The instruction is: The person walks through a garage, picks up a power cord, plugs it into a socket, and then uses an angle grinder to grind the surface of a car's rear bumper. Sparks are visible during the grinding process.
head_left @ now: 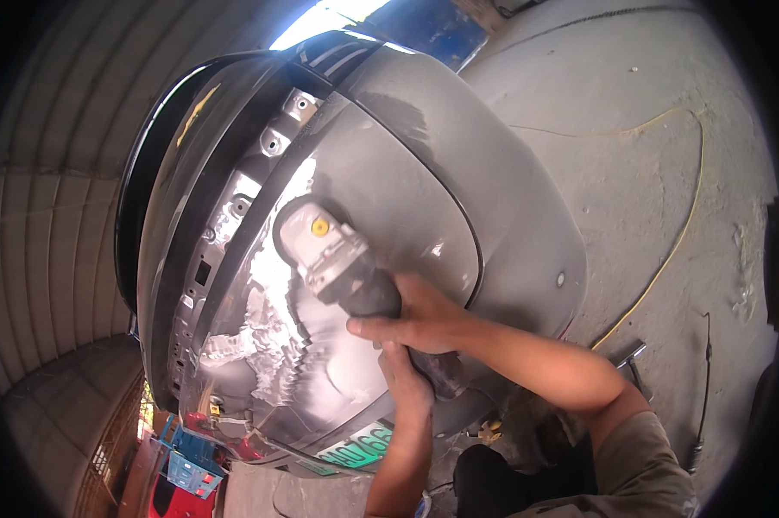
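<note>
An angle grinder (324, 246) with a silver head, a yellow button and a dark body lies against the car's rear panel (381, 186). My right hand (424, 315) is wrapped around its dark body just behind the head, thumb toward the left. Below it, my left hand (404, 380) grips the rear part of the same tool. The disc's dark rim shows around the head; its working face is hidden against the panel. Left of and below the grinder, a ragged patch of bare shiny metal (273, 345) breaks the dull grey surface.
A strip with holes and fittings (234, 207) runs along the panel's left. A green-and-white number plate (363, 445) sits low on the car. Blue tool cases (191, 462) stand at lower left. On the concrete floor lie a yellow cable (687, 229) and a T-handled tool (631, 356).
</note>
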Available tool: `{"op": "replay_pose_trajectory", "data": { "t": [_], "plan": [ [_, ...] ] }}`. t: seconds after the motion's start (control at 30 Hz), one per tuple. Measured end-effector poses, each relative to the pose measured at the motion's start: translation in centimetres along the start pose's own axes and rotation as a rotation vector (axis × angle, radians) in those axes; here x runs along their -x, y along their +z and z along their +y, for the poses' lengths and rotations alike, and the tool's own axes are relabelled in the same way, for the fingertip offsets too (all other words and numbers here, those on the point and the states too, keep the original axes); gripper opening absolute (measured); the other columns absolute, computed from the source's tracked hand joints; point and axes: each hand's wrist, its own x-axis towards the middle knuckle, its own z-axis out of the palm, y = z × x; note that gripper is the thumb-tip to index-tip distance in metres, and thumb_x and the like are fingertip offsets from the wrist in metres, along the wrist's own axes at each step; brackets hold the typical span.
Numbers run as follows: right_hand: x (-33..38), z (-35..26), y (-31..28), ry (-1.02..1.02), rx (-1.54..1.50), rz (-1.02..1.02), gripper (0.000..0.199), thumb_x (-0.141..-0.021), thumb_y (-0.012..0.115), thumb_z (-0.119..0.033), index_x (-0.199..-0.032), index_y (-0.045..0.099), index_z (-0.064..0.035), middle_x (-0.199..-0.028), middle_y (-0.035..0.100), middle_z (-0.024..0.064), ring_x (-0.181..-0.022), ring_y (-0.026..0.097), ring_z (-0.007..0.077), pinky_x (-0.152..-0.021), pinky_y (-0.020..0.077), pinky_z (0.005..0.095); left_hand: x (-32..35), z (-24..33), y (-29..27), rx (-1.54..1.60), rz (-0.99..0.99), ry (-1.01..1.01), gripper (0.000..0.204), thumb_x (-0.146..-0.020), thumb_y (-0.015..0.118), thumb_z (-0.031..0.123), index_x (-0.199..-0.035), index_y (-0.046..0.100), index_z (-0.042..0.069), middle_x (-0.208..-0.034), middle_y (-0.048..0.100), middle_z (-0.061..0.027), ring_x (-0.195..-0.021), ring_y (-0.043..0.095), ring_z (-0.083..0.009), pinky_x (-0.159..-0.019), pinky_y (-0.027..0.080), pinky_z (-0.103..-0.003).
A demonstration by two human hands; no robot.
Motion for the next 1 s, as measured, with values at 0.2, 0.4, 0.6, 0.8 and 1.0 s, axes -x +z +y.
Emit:
{"op": "replay_pose_trajectory", "data": {
  "t": [0.2,0.4,0.6,0.8,1.0],
  "plan": [
    [-0.2,-2.0,-1.1,0.046,0.052,0.011,0.046,-0.08,0.071,-0.04,-0.098,0.059,0.0007,-0.082,0.063,0.008,-0.076,0.059,0.0165,-0.073,0.0465,0.0318,-0.6,0.1,0.8,-0.01,0.009,0.015,0.071,-0.099,0.028,0.057,-0.104,0.056,-0.008,-0.085,0.065,-0.0155,-0.077,0.065,-0.0215,-0.069,0.05,-0.032],
    [-0.7,-1.3,-1.0,0.066,-0.015,0.034,0.045,-0.08,0.071,-0.04,-0.1,0.06,-0.0007,-0.082,0.064,0.0066,-0.076,0.061,0.0167,-0.072,0.0475,0.0316,-0.9,2.1,1.5,0.066,-0.039,-0.009,0.07,-0.099,0.03,0.056,-0.104,0.057,-0.009,-0.083,0.065,-0.0163,-0.073,0.065,-0.0232,-0.067,0.051,-0.032],
    [-0.7,-1.3,-0.7,-0.046,0.086,0.041,0.041,-0.08,0.071,-0.038,-0.098,0.06,-0.0027,-0.081,0.064,0.0055,-0.074,0.062,0.014,-0.069,0.049,0.0292,-0.5,0.6,0.9,0.075,-0.013,-0.022,0.071,-0.099,0.031,0.057,-0.106,0.056,-0.009,-0.085,0.065,-0.0155,-0.076,0.064,-0.0214,-0.068,0.051,-0.032],
    [-1.8,-1.5,-1.3,0.144,-0.091,0.026,0.041,-0.081,0.072,-0.035,-0.101,0.06,-0.0005,-0.084,0.062,0.0055,-0.079,0.059,0.0153,-0.074,0.0471,0.031,-2.6,1.5,0.2,0.027,-0.105,-0.055,0.071,-0.098,0.033,0.057,-0.11,0.055,-0.01,-0.095,0.064,-0.0163,-0.085,0.063,-0.0205,-0.074,0.05,-0.032],
    [-0.5,-0.7,0.0,0.001,0.029,-0.057,0.039,-0.081,0.072,-0.032,-0.1,0.059,-0.0011,-0.088,0.063,0.0076,-0.078,0.06,0.014,-0.071,0.0484,0.029,-0.2,0.4,0.7,0.072,0.062,-0.01,0.07,-0.099,0.033,0.055,-0.11,0.055,-0.01,-0.092,0.064,-0.0167,-0.08,0.064,-0.0208,-0.069,0.051,-0.032]
  ]
}}
